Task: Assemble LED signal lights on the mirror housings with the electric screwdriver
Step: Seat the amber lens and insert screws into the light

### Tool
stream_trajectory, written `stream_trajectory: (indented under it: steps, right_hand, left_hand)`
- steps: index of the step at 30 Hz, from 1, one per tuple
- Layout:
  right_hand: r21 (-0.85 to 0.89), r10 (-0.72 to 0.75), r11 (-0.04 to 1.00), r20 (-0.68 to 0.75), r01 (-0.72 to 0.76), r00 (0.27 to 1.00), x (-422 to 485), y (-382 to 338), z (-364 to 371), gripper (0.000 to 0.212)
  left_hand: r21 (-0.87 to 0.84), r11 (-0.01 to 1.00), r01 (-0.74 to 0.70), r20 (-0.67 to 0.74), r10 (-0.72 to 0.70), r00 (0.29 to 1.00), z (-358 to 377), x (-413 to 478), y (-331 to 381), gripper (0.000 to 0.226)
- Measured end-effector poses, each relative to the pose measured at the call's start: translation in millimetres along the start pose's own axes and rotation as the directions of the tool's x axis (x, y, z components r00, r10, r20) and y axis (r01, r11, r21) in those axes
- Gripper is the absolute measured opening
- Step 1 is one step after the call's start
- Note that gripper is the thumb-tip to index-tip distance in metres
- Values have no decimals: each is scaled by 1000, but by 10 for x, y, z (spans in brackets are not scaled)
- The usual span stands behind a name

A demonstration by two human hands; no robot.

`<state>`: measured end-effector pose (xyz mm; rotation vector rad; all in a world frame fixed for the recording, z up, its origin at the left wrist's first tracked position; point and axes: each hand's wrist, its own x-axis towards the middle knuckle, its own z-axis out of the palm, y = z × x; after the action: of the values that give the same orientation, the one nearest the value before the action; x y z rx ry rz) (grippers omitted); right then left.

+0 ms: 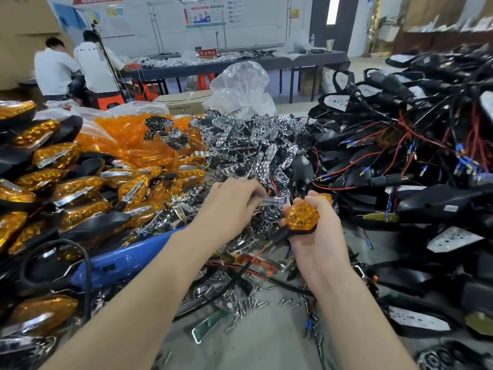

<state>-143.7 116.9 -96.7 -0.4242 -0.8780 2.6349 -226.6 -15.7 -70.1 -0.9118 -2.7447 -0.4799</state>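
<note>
far to the left of the amber, hexagon-faceted signal light on its black plastic mirror housing (302, 217), a pile of black housings fitted with amber lenses and chrome strips (61, 180) is stacked. nearer on that side, the rim of a blue plastic bin (125, 259) is seen running below the pile. up and left of the signal light, a heap of loose orange translucent lenses (133, 140) is laid, and directly above the light a heap of chrome multi-hole reflector plates (256, 145) is spread. just left of the signal light, the left hand (232, 202) is held with fingers curled, and a small silver chrome trim strip (274, 201) is pinched in its fingertips, the free end close to the light. the signal light itself is clasped in the right hand (318, 244), fingers wrapped round the housing from behind, the lens turned up toward the camera and the black stem (280, 236) pointed down-left. below it, small silver screws (248, 305) are scattered over the grey table top (266, 348). to its right, a tangle of black mirror housings with red and black wires (400, 161) is piled.
</note>
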Motion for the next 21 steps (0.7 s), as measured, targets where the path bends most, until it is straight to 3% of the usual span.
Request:
stream_trajectory:
  steps: [3,6,11,21]
  right_hand:
    - [-67,-16,998,-4,16,1000,2,17,22,18]
    - [-159,-39,986,20,41,999,-12,55,34,18]
    - [-259,-67,961,117,95,991,-62,116,55,8]
    - [-432,-195,863,196,263,961,-100,205,97,25]
  left_hand:
    - [-263,964,23,-89,-48,995,-89,-122,8,14]
    - [-315,949,-4,-167,-51,985,-142,-269,18,15]
    - [-242,970,-31,-255,-33,966,-185,-407,33,16]
    - [-54,992,-112,-323,89,942,-251,-536,96,21]
